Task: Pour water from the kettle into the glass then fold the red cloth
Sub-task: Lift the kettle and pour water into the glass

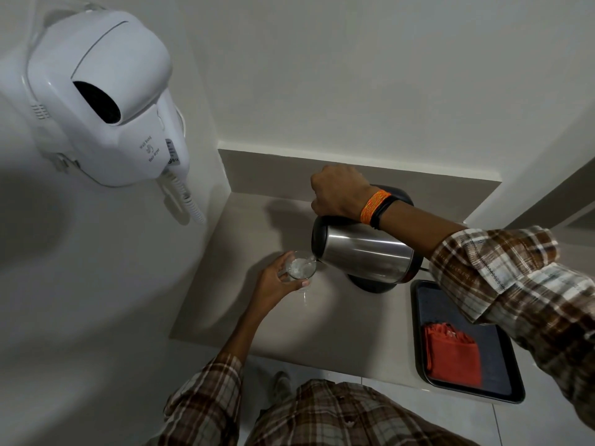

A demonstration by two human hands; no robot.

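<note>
My right hand point(338, 194) grips the black handle of a steel kettle point(363, 252), which is tipped to the left with its spout over a clear glass point(301, 268). Water runs from the spout into the glass. My left hand point(273, 284) is wrapped around the glass and holds it just above the beige counter. The red cloth point(452, 352) lies folded on a dark tray point(505, 375) at the counter's right front, untouched.
The kettle's black base point(370, 284) sits on the counter point(289, 326) below the kettle. A white wall-mounted hair dryer point(103, 98) with a coiled cord hangs on the left wall. Walls close the counter at the back and left.
</note>
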